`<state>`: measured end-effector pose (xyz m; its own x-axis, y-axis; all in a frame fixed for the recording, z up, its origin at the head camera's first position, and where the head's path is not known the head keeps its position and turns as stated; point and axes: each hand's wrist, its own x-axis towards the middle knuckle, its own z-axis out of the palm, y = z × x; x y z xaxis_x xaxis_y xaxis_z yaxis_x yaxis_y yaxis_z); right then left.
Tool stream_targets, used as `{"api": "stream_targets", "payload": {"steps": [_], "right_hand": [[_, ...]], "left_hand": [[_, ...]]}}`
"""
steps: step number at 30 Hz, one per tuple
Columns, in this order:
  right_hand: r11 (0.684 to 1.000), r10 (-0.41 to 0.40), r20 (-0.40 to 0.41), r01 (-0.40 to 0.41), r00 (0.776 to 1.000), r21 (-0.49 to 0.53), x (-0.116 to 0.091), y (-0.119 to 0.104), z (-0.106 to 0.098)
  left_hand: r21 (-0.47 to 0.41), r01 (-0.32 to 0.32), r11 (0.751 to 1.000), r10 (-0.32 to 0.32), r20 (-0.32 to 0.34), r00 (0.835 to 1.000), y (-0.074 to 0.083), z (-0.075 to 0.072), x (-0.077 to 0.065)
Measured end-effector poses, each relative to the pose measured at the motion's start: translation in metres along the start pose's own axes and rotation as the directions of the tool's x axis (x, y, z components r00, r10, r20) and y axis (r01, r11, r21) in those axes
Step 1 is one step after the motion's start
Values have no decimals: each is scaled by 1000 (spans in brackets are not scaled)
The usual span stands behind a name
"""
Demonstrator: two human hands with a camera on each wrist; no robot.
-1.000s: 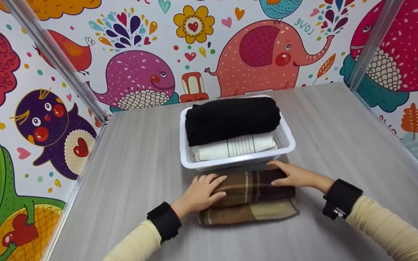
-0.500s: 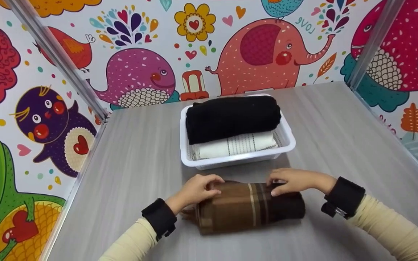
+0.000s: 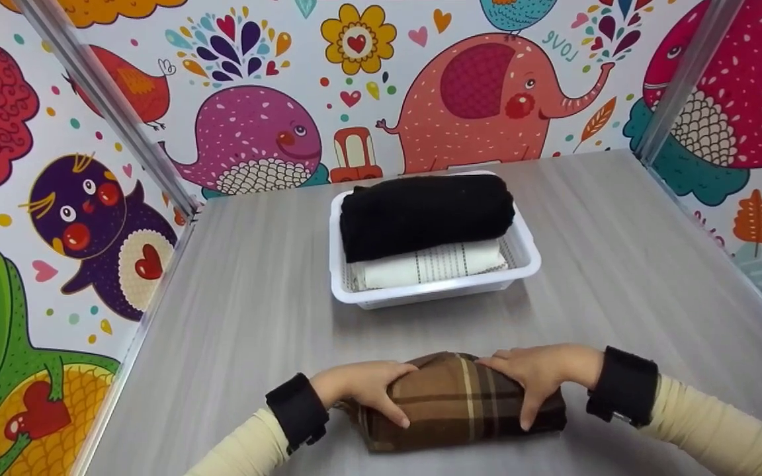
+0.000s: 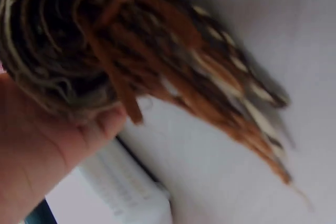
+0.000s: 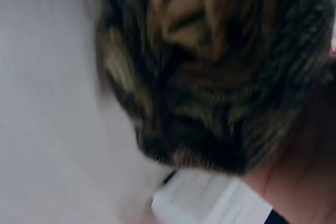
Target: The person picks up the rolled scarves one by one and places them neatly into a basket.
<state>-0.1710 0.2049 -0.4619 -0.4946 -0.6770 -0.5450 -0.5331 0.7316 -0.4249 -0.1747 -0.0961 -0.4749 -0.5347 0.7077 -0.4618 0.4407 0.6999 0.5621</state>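
Observation:
A brown plaid scarf (image 3: pixel 447 403), rolled into a thick bundle, lies near the front of the table in the head view. My left hand (image 3: pixel 368 387) grips its left part, thumb on the near face and fingers over the far side. On the right part, my right hand (image 3: pixel 543 373) holds it in the same way. The left wrist view shows the coiled end of the roll, with tasselled fringe (image 4: pixel 199 87) hanging out beside my left hand (image 4: pixel 47 145). Blurred folds of the scarf's other end (image 5: pixel 210 77) fill the right wrist view.
Behind the scarf stands a white plastic basket (image 3: pixel 434 289). It holds a black rolled cloth (image 3: pixel 427 215) and a white cloth (image 3: pixel 397 272) with dotted lines. Cartoon-printed walls with metal posts (image 3: pixel 106 106) border the grey table (image 3: pixel 249 297).
Both hands have drawn the scarf toward the table's front, away from the basket. Its flat front layer has gone into the roll, and the hands now wrap over it. The basket stays put.

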Motion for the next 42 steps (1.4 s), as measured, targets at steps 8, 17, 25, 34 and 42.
{"api": "stream_targets", "payload": {"steps": [8, 17, 25, 34, 42], "right_hand": [[997, 18, -113, -27, 993, -74, 7, -6, 16], [990, -121, -180, 133, 976, 55, 4, 10, 10], [985, -154, -358, 170, 921, 14, -13, 13, -47], [986, -161, -628, 91, 762, -143, -11, 35, -125], [971, -164, -753, -30, 637, -236, 1, 49, -140]], "left_hand": [[119, 140, 983, -133, -61, 989, 13, 15, -1], [105, 117, 987, -104, -125, 987, 10, 12, -1], [-56, 117, 992, -129, -313, 941, 22, -49, -14], [-195, 50, 980, -158, -595, 788, 18, -130, -3], [-330, 25, 944, -267, -715, 646, 5, -135, 11]]}}
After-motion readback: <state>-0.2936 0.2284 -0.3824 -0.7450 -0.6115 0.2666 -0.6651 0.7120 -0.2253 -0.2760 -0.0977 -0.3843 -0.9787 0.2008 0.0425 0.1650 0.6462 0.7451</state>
